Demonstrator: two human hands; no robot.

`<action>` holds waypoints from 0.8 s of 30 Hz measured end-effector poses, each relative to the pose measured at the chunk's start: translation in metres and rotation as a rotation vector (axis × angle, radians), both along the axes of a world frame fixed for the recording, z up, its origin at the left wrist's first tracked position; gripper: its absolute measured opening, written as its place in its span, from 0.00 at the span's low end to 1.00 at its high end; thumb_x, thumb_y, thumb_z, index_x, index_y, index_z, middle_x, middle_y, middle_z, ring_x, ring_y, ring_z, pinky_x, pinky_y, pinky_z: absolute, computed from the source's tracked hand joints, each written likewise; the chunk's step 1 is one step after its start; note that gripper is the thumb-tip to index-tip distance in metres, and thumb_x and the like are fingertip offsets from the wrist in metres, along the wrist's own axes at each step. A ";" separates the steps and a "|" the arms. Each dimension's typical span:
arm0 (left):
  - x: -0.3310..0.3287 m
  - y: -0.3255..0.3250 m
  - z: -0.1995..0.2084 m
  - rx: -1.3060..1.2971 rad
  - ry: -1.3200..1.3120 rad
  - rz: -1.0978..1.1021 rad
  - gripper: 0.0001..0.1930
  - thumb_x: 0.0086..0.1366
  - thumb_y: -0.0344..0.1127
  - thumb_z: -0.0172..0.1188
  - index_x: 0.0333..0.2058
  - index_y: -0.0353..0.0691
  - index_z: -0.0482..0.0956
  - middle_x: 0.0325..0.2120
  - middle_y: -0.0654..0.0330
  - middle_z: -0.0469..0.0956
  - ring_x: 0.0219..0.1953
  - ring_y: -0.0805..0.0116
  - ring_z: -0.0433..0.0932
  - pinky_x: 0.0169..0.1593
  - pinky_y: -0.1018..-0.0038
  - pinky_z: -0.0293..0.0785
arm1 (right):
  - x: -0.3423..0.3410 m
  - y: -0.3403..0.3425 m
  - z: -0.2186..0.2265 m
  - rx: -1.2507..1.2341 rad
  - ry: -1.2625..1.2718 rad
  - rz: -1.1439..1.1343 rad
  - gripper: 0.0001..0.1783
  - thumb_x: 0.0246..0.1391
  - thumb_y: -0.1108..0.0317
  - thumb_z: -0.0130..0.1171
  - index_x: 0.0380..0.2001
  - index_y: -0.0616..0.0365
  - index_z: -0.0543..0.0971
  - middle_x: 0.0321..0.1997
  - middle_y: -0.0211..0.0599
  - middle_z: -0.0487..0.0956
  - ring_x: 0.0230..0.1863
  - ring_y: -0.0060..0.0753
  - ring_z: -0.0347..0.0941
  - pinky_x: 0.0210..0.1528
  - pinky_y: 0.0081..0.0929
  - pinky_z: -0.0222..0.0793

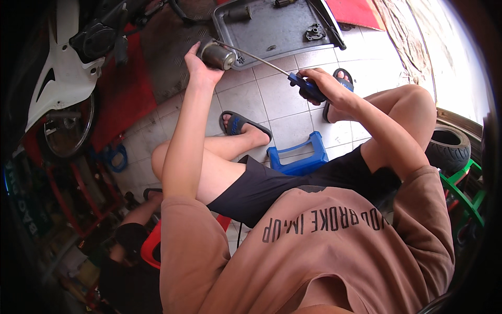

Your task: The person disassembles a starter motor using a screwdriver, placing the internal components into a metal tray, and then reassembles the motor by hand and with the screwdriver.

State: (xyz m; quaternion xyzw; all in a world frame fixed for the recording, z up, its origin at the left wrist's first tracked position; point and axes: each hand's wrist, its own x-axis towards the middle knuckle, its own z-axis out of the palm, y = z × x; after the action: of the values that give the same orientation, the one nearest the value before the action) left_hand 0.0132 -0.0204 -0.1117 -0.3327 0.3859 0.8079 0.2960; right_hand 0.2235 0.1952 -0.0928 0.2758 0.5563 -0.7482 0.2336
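My left hand (201,69) is raised over the near edge of the metal tray, fingers wrapped round a metal cylinder (218,56) that looks like a small starter motor. A long-shafted screwdriver (265,62) with a blue and black handle is gripped in my right hand (325,86). Its thin shaft slants up and left, and the tip reaches the far end of the motor. Whether the tip sits in a screw is too small to tell. Part of the motor is covered by my left fingers.
A grey tray (272,31) ahead bears a small metal part (315,32) and another cylinder (239,13). A blue stool (298,166) stands between my legs. At left is a motorbike with a white panel (60,73); a tyre (447,147) lies at right. Another person sits at lower left.
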 end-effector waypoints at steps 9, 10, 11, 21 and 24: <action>-0.004 -0.015 0.003 -0.037 0.030 -0.016 0.20 0.63 0.46 0.53 0.42 0.33 0.71 0.36 0.50 0.74 0.36 0.55 0.76 0.41 0.58 0.77 | 0.017 -0.056 0.041 0.033 0.047 -0.060 0.15 0.63 0.57 0.53 0.37 0.59 0.73 0.26 0.30 0.73 0.20 0.20 0.70 0.22 0.18 0.64; -0.005 -0.016 0.004 -0.064 0.048 -0.048 0.19 0.62 0.47 0.55 0.41 0.35 0.71 0.34 0.51 0.75 0.34 0.56 0.76 0.40 0.59 0.77 | 0.022 -0.068 0.039 -0.058 0.045 -0.106 0.15 0.62 0.56 0.53 0.36 0.59 0.72 0.25 0.30 0.73 0.20 0.20 0.70 0.20 0.18 0.64; -0.006 -0.011 0.001 -0.085 0.065 -0.089 0.18 0.61 0.47 0.57 0.39 0.37 0.72 0.33 0.53 0.75 0.33 0.57 0.76 0.39 0.60 0.77 | 0.030 -0.078 0.037 -0.096 0.029 -0.159 0.15 0.62 0.56 0.53 0.37 0.58 0.72 0.24 0.32 0.73 0.18 0.20 0.68 0.18 0.18 0.60; -0.005 -0.012 -0.034 -0.461 0.238 -0.222 0.24 0.56 0.48 0.64 0.46 0.39 0.72 0.37 0.56 0.76 0.36 0.63 0.79 0.39 0.59 0.79 | 0.066 -0.139 -0.024 -0.434 -0.006 -0.430 0.11 0.64 0.56 0.49 0.41 0.50 0.71 0.34 0.28 0.75 0.28 0.23 0.71 0.26 0.19 0.64; 0.000 -0.014 -0.037 -0.464 0.245 -0.288 0.28 0.55 0.48 0.66 0.50 0.38 0.70 0.41 0.55 0.76 0.37 0.62 0.79 0.39 0.59 0.79 | 0.072 -0.147 -0.039 -0.492 0.028 -0.410 0.12 0.65 0.55 0.48 0.41 0.51 0.70 0.30 0.32 0.74 0.23 0.21 0.65 0.22 0.19 0.60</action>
State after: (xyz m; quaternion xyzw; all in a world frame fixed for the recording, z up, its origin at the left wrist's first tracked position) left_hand 0.0132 -0.0341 -0.1489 -0.2333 0.6363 0.6821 0.2747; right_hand 0.2954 0.0478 -0.1322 0.3073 0.2948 -0.8955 0.1297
